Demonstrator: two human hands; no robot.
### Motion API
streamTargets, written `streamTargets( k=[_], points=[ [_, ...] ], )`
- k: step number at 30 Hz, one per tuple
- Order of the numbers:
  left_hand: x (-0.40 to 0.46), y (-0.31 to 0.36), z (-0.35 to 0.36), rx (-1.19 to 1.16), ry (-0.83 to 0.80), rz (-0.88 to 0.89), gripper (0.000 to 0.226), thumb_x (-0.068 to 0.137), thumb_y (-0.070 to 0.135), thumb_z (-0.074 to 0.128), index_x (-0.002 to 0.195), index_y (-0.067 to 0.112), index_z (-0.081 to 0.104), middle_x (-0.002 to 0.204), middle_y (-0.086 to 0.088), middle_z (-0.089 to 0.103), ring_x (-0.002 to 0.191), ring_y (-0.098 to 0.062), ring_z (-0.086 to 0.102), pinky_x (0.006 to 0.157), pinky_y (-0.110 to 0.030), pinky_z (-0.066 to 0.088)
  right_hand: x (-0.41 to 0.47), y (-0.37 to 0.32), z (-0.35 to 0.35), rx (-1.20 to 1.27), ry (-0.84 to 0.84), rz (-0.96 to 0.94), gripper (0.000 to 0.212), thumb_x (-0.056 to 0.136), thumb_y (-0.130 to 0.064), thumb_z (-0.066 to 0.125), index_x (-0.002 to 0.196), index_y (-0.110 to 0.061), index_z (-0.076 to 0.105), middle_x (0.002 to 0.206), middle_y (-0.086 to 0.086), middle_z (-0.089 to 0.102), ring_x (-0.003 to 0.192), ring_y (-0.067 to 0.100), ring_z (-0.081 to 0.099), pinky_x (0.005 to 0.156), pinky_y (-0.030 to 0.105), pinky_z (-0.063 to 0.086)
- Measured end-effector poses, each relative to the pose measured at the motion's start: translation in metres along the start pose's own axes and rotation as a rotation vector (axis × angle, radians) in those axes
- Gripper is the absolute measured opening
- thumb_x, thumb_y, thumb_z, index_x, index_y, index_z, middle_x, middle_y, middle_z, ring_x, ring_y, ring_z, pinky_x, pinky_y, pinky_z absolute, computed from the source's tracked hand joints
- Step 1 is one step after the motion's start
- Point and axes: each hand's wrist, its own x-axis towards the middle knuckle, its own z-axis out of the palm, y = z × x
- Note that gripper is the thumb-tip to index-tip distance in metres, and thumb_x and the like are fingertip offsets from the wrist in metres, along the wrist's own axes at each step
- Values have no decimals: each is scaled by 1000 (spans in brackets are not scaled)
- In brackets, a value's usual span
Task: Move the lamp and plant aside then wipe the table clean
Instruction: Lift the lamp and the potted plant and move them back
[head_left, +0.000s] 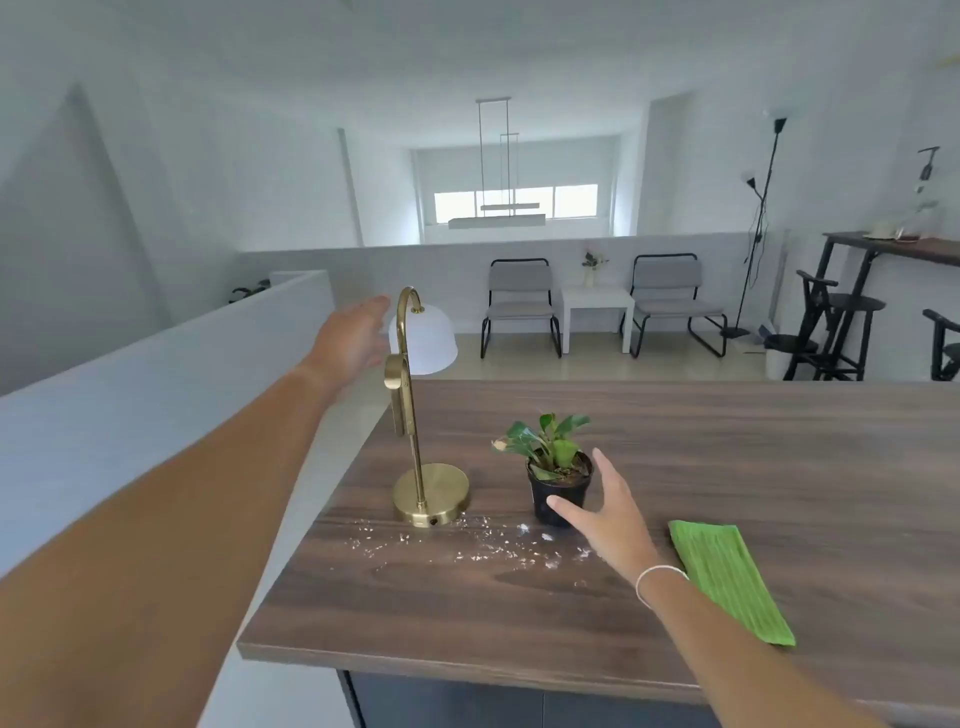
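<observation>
A brass lamp with a white dome shade stands near the left edge of the dark wood table. My left hand is stretched out beside the lamp's upper neck, fingers apart, holding nothing. A small green plant in a black pot stands to the right of the lamp. My right hand is open just right of the pot, thumb and fingers spread near its wall; I cannot tell if they touch it. White crumbs are scattered in front of the lamp and pot. A folded green cloth lies at the right.
The table's left and front edges are close to the lamp and crumbs. A low white wall runs along the left. Two grey chairs with a small white side table, a floor lamp and black stools stand across the room.
</observation>
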Motion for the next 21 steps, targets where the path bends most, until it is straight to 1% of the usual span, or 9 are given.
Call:
streamTargets(
  k=[2, 3, 5, 8, 9, 11, 15, 18, 21],
  points=[
    [8, 0, 4, -40, -31, 6, 17, 90, 37, 44, 82, 23, 50, 87, 2, 49, 75, -15, 52, 71, -26, 43, 3, 2, 6, 37, 26, 17, 97, 67, -47, 76, 144, -35, 19, 152, -9, 26, 138, 11, 28, 99, 24, 26],
    [12, -1, 6, -34, -61, 5, 20, 90, 37, 44, 79, 23, 52, 88, 1, 52, 75, -17, 53, 71, -26, 44, 4, 7, 10, 57, 31, 44, 97, 66, -47, 76, 143, -37, 19, 152, -10, 27, 138, 10, 28, 100, 24, 25],
    [22, -6, 11, -54, -117, 6, 26, 92, 37, 42, 88, 19, 59, 96, -4, 56, 81, -22, 56, 72, -28, 46, 6, 13, 19, 112, 49, 78, 97, 65, -46, 78, 143, -38, 20, 151, -11, 28, 137, 9, 28, 102, 25, 26],
    [37, -8, 14, -108, -122, 14, 26, 94, 37, 39, 84, 20, 57, 102, -6, 57, 89, -25, 57, 79, -32, 47, 10, 16, 30, 161, 71, 89, 98, 62, -43, 80, 141, -40, 21, 148, -13, 35, 129, 2, 34, 104, 26, 30],
    [42, -10, 14, -132, -127, 15, 26, 94, 36, 38, 84, 21, 56, 100, -5, 60, 89, -25, 58, 83, -34, 47, 12, 18, 33, 187, 75, 88, 98, 62, -42, 80, 141, -41, 21, 147, -13, 37, 128, 2, 36, 107, 28, 32],
    [50, -13, 15, -196, -129, 7, 25, 95, 36, 38, 86, 19, 55, 91, -4, 63, 79, -22, 61, 84, -33, 49, 16, 20, 38, 241, 87, 104, 99, 59, -42, 80, 139, -45, 21, 144, -12, 43, 130, 7, 42, 112, 37, 34],
    [57, -19, 21, -267, -84, -20, 27, 94, 35, 41, 82, 15, 55, 73, -1, 60, 56, -13, 53, 66, -25, 53, 18, 19, 44, 254, 140, 107, 97, 59, -40, 80, 135, -51, 21, 140, -10, 47, 127, 11, 47, 109, 40, 39],
    [58, -21, 25, -286, -71, -55, 28, 93, 37, 43, 80, 16, 56, 61, 3, 52, 42, -8, 46, 56, -24, 46, 19, 19, 46, 252, 160, 97, 96, 59, -39, 81, 135, -51, 23, 138, -10, 49, 125, 12, 49, 108, 40, 40],
    [62, -25, 26, -283, -125, -50, 28, 94, 40, 38, 99, 21, 59, 57, 7, 40, 37, -5, 37, 50, -21, 36, 20, 21, 46, 247, 171, 89, 94, 59, -39, 82, 133, -51, 26, 135, -11, 51, 123, 12, 50, 107, 38, 41]
  ],
)
